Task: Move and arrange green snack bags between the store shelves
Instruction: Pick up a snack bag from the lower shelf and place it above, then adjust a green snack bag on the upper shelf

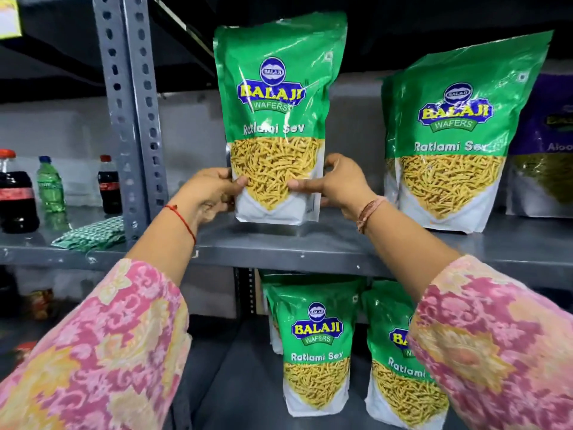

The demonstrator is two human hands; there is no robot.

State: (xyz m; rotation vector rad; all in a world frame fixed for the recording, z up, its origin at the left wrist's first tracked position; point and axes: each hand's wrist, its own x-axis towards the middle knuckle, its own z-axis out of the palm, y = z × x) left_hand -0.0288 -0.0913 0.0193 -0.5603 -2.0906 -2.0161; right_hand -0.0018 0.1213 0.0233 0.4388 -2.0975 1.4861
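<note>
A green Ratlami Sev snack bag [276,113] stands upright on the upper grey shelf [279,246], held by both hands at its lower sides. My left hand [207,190] grips the bag's lower left edge, thumb on the front. On the lower right edge is my right hand [338,184], also thumb in front. To the right, two more green bags [459,135] stand together on the same shelf. On the lower shelf stand further green bags [316,349], one of them [393,377] partly hidden by my right sleeve.
A purple snack bag [545,144] stands at the far right. A perforated grey upright post [130,119] divides the shelving. Left of it are cola bottles [15,190], a green bottle [51,184] and a green checked packet [90,232] lying flat.
</note>
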